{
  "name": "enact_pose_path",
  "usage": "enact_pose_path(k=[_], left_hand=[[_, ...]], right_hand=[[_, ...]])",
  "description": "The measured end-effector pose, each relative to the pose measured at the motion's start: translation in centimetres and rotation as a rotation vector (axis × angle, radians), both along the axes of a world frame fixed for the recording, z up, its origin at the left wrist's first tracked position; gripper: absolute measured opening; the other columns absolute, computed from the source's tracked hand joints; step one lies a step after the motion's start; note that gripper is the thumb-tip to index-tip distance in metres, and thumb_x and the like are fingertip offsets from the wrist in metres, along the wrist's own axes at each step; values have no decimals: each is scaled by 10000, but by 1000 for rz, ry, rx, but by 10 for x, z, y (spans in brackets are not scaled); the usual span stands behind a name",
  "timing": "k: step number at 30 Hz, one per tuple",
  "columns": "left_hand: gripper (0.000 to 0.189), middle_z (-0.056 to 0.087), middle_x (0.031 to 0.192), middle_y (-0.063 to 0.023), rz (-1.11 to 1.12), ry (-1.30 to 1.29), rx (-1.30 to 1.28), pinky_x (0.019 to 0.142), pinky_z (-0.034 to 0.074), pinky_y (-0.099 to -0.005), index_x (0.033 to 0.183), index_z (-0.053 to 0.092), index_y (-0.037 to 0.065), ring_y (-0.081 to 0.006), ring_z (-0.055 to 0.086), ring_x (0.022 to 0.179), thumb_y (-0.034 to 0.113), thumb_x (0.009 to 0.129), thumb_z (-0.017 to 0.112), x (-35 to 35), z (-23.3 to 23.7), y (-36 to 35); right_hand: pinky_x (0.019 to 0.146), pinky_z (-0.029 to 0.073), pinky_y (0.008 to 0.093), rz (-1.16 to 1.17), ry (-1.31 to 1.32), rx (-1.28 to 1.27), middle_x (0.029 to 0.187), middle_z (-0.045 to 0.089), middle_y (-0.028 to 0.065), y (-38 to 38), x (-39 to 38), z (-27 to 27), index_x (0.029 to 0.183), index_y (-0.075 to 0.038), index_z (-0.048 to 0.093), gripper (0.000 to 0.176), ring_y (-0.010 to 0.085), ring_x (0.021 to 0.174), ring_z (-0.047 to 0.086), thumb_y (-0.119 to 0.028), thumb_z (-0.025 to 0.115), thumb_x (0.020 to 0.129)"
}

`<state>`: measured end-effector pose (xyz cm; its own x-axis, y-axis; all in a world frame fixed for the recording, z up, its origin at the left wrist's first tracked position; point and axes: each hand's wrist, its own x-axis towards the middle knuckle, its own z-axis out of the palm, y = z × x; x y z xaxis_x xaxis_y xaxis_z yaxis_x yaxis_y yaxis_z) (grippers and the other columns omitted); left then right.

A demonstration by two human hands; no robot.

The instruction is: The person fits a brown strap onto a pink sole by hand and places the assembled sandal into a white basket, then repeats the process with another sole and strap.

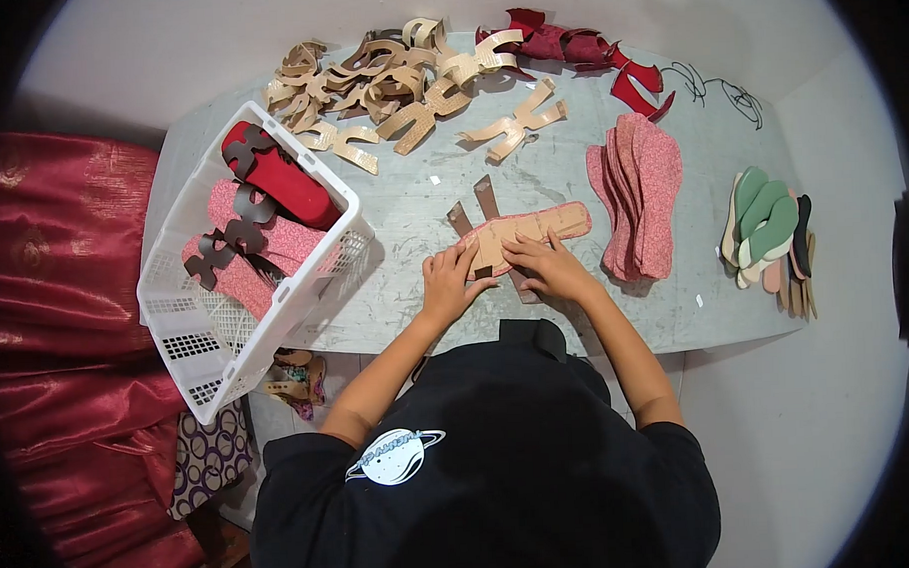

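Note:
A sandal insole lies on the table with its tan underside up and pink edging showing around it. Brown strap ends stick out past its far side, and another strap end shows at the near side between my hands. My left hand holds the wide end at its edge, thumb apart from the fingers. Across the middle of the insole rest the outstretched fingers of my right hand. What lies beneath my fingertips is hidden.
At left, a white plastic basket holds pink and red sandals with brown straps. Beige straps and red straps are heaped at the back. Stacked pink insoles lie right of my hands; green soles sit farther right.

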<state>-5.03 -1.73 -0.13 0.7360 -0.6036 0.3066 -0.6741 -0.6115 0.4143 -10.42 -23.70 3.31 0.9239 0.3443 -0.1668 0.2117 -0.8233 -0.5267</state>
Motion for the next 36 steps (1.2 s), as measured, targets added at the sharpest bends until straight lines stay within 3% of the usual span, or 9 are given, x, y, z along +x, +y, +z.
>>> enact_pose_path(k=[4, 6, 9, 15, 36], left_hand=[[770, 503, 1019, -66, 27, 67, -8, 823, 297, -378, 1273, 449, 104, -218, 460, 888, 525, 664, 660, 0, 6, -1], [844, 508, 1053, -64, 109, 249, -94, 854, 294, -376, 1299, 408, 116, -221, 475, 941, 505, 614, 708, -2, 10, -4], [948, 492, 1127, -72, 164, 277, -274, 878, 301, -386, 1318, 366, 128, -237, 472, 1042, 450, 530, 784, -2, 9, -9], [1105, 424, 1227, -84, 296, 360, -284, 872, 326, -426, 1333, 324, 150, -279, 432, 1135, 365, 389, 857, 1, 8, -16], [1029, 505, 1124, -54, 283, 343, -213, 868, 342, -406, 1291, 388, 158, -250, 472, 1064, 373, 401, 858, 5, 9, -18]], right_hand=[[1070, 115, 570, -3, -5, 7, 1406, 338, -41, 0, -1, 1, 1299, -182, 433, 664, 196, 1310, 292, -188, 698, 690], [1069, 112, 574, 1, -6, 7, 1407, 336, -40, 0, -1, -2, 1312, -195, 415, 679, 199, 1311, 290, -188, 696, 694], [1065, 107, 584, -2, -4, 12, 1409, 333, -36, 1, -2, 0, 1338, -230, 375, 710, 205, 1314, 285, -188, 690, 703], [1051, 103, 604, 16, 5, 7, 1412, 329, -11, 4, -3, 5, 1346, -340, 335, 711, 230, 1317, 279, -178, 660, 735], [1019, 108, 642, 31, 25, -76, 1432, 286, 44, 13, -4, 3, 1310, -423, 362, 644, 282, 1330, 243, -155, 609, 779]])
